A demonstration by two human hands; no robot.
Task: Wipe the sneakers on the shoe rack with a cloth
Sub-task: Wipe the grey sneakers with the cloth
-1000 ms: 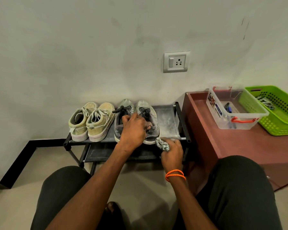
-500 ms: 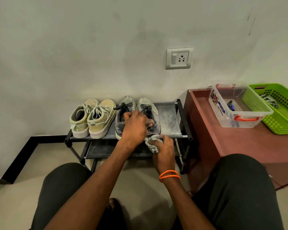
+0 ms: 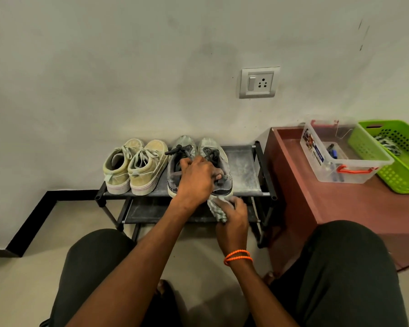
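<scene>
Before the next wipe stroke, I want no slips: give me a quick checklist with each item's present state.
1. Cloth held in the right hand: ok.
2. Left hand steadying the grey sneakers: ok, it rests across both.
3. Cloth touching the right grey sneaker's heel: ok, it sits at the heel edge.
4. Grey sneakers resting on the shoe rack top shelf: ok.
5. Beige sneakers out of the way: ok, beside the grey pair, untouched.
6. Heel dust gone: cannot tell, hands cover it.
</scene>
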